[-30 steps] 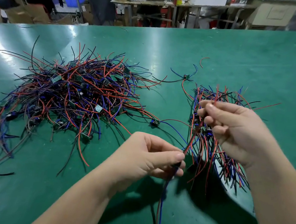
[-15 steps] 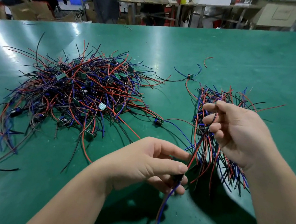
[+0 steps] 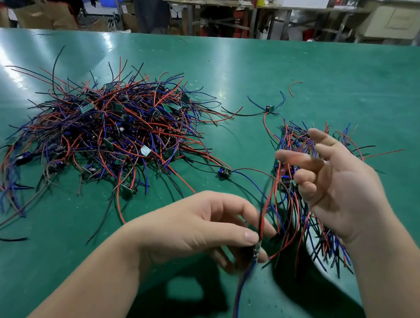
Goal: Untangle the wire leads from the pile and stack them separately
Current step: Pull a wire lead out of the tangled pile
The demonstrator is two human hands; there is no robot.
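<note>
Right hand (image 3: 339, 194) had let go, fingers spread apart at centre right; left hand (image 3: 192, 229) pinched the wire lead (image 3: 265, 210) lower centre.

tangled pile (image 3: 115, 131) fills table (image 3: 324, 80) left, sorted stack (image 3: 291, 206) right-centre, stray lead (image 3: 224, 172) sits in the gap between, open lane along far side
</note>
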